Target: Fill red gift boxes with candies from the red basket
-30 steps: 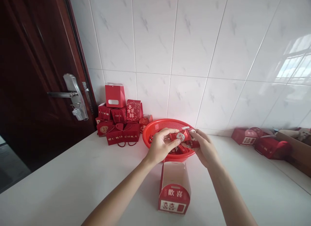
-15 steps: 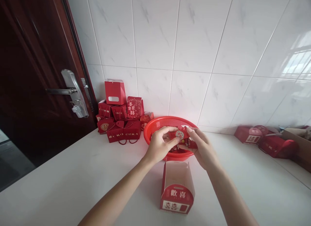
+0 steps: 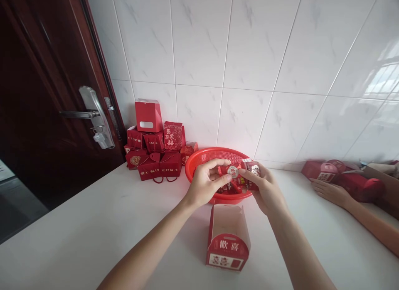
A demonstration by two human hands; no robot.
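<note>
The newest change is a second person's hand point(image 3: 332, 193), which has come in well to the right of the working fingers and lies on or just beside the red boxes point(image 3: 358, 186) there; whether it touches one cannot be told. It is well apart from the packets being handled, so it seems to leave that handling undisturbed. Between the person's own hands, the change is smaller: the dark red packet point(image 3: 254, 168) with white print now shows more of its face to the camera than half a second ago. The right hand point(image 3: 264, 184) holds this packet between thumb and fingers, its thumb tip right beside the small red packet point(image 3: 232, 172) with the round pale label. The left hand point(image 3: 204, 182) pinches that labelled packet, thumb below and fingers curled round, the gap narrow. More red wrappers with yellow lettering show just under the fingers, though it is unclear whether they are held or lie in the basket. The red plastic basket point(image 3: 232, 200) sits directly beneath and behind the fingers. On the near side of them, upright on the white desk point(image 3: 140, 232), is a red box point(image 3: 228, 250) with its top open. Judging by this, both packets are at the sorting stage over the basket, not yet released.
</note>
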